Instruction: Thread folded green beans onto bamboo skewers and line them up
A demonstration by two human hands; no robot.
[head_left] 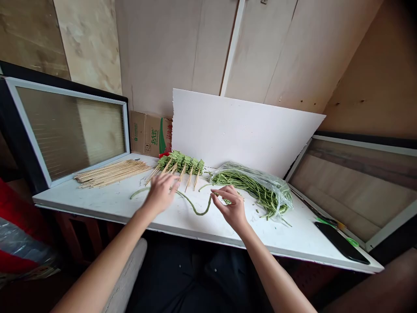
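Observation:
One long green bean [198, 213] runs between my hands and sags in the middle over the white table. My left hand [162, 191] is closed around it, with one end sticking out to the left. The fingertips of my right hand [230, 205] pinch the bean further right. Beyond my left hand lie skewered bean pieces [185, 163], their bare stick ends pointing toward me. A pile of loose wooden skewers [112, 173] is at the left. Behind my right hand, long beans [254, 184] lie partly inside a clear plastic bag [282, 189].
The white table [202, 228] has small bean scraps near the bag. A black phone [342, 242] lies at its right end. Behind stand a cardboard box [151, 134] and a white board [241, 130]. Framed glass panels [74, 130] flank both sides.

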